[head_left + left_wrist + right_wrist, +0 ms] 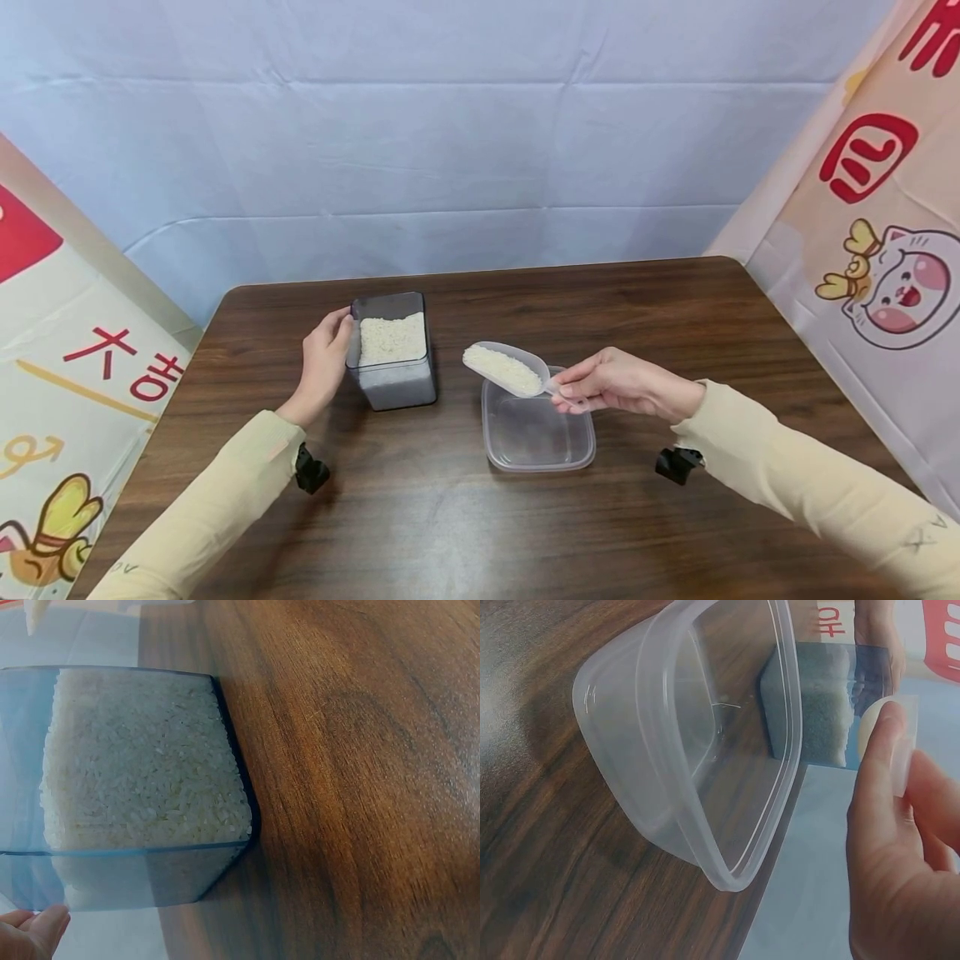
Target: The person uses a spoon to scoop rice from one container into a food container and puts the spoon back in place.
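In the head view, my right hand [618, 383] pinches the handle of a translucent white scoop [534, 363]. White rice [501, 369] fills its bowl, which is tilted to the left. Below it stands a clear plastic food container [540, 442], its inside bare of rice; the right wrist view shows its rim [671, 697] close up. My left hand [324, 362] grips the left side of a smoky transparent rice bin [393, 392], thumb near the upper edge. The left wrist view shows the rice [142, 757] in the bin and my left thumb [46, 930] at its wall.
Both containers stand on a dark brown wooden table [420, 517] with rounded far corners. A pale cloth [420, 142] hangs behind it. Printed banners stand at the left [75, 375] and right [877, 250]. A small black device [678, 465] sits under each wrist.
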Demonstrator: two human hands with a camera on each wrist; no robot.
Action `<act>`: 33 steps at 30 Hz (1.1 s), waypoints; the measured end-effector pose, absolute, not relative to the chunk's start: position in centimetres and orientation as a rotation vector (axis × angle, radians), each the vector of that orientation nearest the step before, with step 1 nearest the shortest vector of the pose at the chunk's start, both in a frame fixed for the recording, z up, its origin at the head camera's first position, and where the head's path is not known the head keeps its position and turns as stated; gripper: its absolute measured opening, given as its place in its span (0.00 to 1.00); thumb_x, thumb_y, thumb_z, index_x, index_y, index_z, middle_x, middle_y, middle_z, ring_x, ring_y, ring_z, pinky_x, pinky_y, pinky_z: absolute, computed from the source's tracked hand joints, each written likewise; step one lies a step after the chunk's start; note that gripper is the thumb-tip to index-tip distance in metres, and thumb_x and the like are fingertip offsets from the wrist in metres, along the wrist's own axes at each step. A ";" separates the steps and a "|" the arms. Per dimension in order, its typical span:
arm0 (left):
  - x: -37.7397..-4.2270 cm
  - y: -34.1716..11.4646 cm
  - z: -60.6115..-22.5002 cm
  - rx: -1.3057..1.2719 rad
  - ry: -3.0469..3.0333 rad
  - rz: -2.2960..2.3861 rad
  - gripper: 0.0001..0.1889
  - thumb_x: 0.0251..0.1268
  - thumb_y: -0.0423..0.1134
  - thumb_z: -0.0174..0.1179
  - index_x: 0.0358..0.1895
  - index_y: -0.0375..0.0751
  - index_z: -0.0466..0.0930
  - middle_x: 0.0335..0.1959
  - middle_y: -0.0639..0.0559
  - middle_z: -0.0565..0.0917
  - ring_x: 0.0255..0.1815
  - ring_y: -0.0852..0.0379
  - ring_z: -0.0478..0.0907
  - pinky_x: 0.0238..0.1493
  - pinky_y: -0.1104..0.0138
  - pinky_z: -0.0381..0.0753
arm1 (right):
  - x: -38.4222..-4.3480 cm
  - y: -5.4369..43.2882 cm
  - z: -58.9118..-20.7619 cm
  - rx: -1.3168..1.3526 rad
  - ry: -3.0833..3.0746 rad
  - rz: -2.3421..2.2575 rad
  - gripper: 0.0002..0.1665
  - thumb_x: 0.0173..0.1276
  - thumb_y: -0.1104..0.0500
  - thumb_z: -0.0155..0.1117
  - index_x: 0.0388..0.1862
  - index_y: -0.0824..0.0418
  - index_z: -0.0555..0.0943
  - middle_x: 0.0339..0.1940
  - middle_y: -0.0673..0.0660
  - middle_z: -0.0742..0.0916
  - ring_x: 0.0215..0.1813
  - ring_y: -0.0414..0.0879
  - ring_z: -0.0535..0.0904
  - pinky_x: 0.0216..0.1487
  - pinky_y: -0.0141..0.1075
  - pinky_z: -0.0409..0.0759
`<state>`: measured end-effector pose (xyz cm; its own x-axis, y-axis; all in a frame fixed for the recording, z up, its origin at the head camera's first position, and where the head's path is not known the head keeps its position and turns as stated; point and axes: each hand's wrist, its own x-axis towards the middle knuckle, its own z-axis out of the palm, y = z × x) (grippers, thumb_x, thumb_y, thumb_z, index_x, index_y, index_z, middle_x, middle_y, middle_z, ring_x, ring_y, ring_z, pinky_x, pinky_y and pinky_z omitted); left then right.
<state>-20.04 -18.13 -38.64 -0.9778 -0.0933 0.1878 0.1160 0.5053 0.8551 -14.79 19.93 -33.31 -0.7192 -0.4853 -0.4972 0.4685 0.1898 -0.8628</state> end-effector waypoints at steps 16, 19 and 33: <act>-20.2 -18.1 -38.9 -0.030 -2.543 -1.461 0.23 0.72 0.46 0.40 0.60 0.33 0.68 0.55 0.38 0.74 0.44 0.49 0.67 0.43 0.60 0.64 | -14.5 21.0 -33.7 0.014 1.711 -1.626 0.22 0.60 0.71 0.59 0.53 0.80 0.71 0.36 0.63 0.85 0.35 0.45 0.83 0.40 0.34 0.78; -20.2 -18.1 -38.8 -0.031 -2.540 -1.461 0.23 0.72 0.46 0.40 0.60 0.33 0.68 0.55 0.38 0.74 0.44 0.49 0.67 0.44 0.60 0.64 | -14.4 21.3 -33.7 0.013 1.713 -1.629 0.22 0.60 0.71 0.59 0.53 0.81 0.71 0.36 0.64 0.85 0.35 0.45 0.83 0.41 0.35 0.78; -20.2 -18.2 -38.8 -0.021 -2.543 -1.473 0.24 0.72 0.47 0.40 0.60 0.33 0.68 0.57 0.38 0.73 0.46 0.49 0.67 0.46 0.58 0.65 | -14.1 22.5 -34.0 0.011 1.735 -1.604 0.22 0.60 0.71 0.59 0.52 0.82 0.70 0.35 0.61 0.85 0.37 0.45 0.82 0.40 0.32 0.78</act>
<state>-20.18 -18.18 -38.81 -0.9794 -0.0887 0.1812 0.1130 0.5030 0.8569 -14.11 22.54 -33.97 -0.7118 -0.4713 -0.5209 0.4826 0.2107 -0.8501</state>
